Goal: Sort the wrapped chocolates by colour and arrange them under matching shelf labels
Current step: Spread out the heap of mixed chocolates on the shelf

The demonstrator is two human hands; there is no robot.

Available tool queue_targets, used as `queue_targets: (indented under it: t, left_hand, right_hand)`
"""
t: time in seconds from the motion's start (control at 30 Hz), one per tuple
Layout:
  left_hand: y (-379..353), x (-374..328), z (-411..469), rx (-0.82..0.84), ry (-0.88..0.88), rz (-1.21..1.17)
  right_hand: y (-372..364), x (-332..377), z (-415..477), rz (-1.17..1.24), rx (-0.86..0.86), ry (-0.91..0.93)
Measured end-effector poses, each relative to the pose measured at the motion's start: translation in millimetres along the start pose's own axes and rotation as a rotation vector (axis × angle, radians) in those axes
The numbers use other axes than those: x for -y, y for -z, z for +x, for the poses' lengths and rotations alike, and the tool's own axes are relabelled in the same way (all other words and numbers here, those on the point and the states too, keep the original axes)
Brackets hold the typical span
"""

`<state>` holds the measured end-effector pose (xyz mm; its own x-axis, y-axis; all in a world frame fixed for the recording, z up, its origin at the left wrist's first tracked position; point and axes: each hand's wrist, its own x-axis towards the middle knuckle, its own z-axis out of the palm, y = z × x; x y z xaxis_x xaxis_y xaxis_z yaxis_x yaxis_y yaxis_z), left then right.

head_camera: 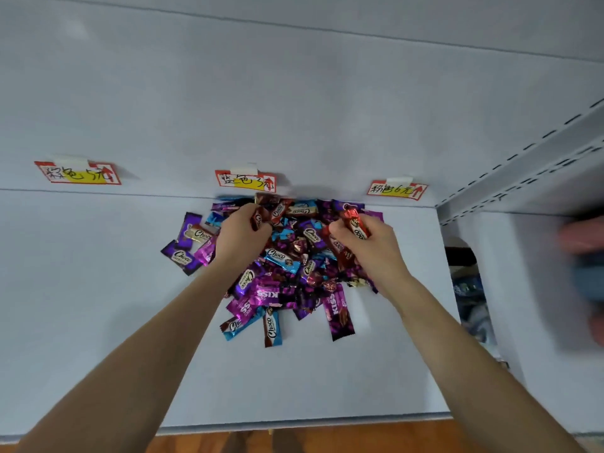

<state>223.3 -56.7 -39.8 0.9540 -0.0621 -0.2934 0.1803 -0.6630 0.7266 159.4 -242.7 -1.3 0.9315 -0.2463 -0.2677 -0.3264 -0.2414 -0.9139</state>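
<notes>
Head view is looking down on a pale shelf (98,289), and I am reading it from the left. A left label (78,173), red and yellow with handwriting, is hanging on the back wall at the far left. Next, a few purple chocolates (184,243) are lying at the left edge of the pile (287,282), which is sitting in the middle of the shelf, right up against the back wall. The pile is mixing purple, blue, brown and red wrappers, and it is spreading from under the middle label (245,181) toward the right label (397,190). The left hand (242,238) is reaching over the far left part of the pile, its fingers curling round a brown chocolate (259,220) just below the middle label. Two blue chocolates (273,326) are lying at the near edge of the pile, between the two forearms, with a long purple bar (340,312) to their right. The right hand (372,243) is hovering over the right side of the pile, pinching a red chocolate (355,223) between thumb and fingers, the wrapper's far end sticking out past them. Further right, a grey slotted post (523,165) is running along the shelf's side, and a blurred shape (585,273) is showing at the right edge; I cannot tell what it is. A wooden floor (327,436) is showing below the shelf's near lip.
</notes>
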Motion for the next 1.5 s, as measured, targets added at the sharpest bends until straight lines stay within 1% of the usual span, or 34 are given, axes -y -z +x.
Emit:
queue_targets:
  t: [0.13, 0.27, 0.4, 0.53, 0.6, 0.67, 0.73, 0.8, 0.87, 1.0, 1.07, 1.17, 1.3, 1.5]
  left_hand:
    - [-17.6, -5.3, 12.4, -0.083, -0.001, 0.221]
    - [-23.8, -6.6, 20.8, -0.059, 0.029, 0.429]
    - [-26.5, -9.0, 24.3, -0.036, 0.000, 0.512]
    - [-23.0, -11.9, 26.0, -0.006, -0.002, 0.493]
    - [-18.3, -12.7, 23.2, -0.002, -0.034, 0.468]
    - [-11.8, -12.4, 17.3, -0.032, -0.083, 0.433]
    - [-0.6, -10.5, 6.7, -0.076, -0.097, 0.388]
    - [15.1, -5.6, -7.4, -0.121, -0.072, 0.314]
    - [35.3, 4.3, -26.0, -0.159, -0.009, 0.230]
    - [83.9, 34.5, -70.2, -0.199, 0.135, 0.070]
    - [113.1, 53.8, -90.9, -0.244, 0.199, 0.001]
    - [163.0, 90.6, -120.4, -0.321, 0.262, -0.012]
    - [227.1, 145.2, -157.5, -0.388, 0.321, -0.046]
    - [327.9, 250.0, -212.7, -0.461, 0.385, -0.090]
  right_hand:
    - [7.8, -7.1, -2.1, 0.025, -0.062, -0.057]
    - [12.0, -19.1, -1.6, -0.030, -0.080, -0.124]
    - [11.3, -29.4, 1.0, -0.119, -0.074, -0.122]
    - [10.3, -35.2, 3.1, -0.307, -0.072, -0.052]
    - [9.5, -35.4, 3.6, -0.377, -0.074, -0.005]
    - [7.0, -33.6, 5.1, -0.410, -0.077, 0.034]
    - [1.7, -28.7, 6.1, -0.434, -0.076, 0.060]
    - [-7.8, -21.4, 7.4, -0.464, -0.059, 0.094]
    - [-23.6, -10.7, 6.6, -0.501, -0.017, 0.148]
    - [-75.1, 19.7, -0.4, -0.547, 0.121, 0.241]
    - [-108.9, 37.2, -7.6, -0.575, 0.187, 0.302]
    - [-168.8, 64.8, -24.6, -0.613, 0.286, 0.372]
    - [-254.2, 94.2, -54.5, -0.644, 0.372, 0.396]
    - [-400.8, 132.9, -113.8, -0.728, 0.493, 0.446]
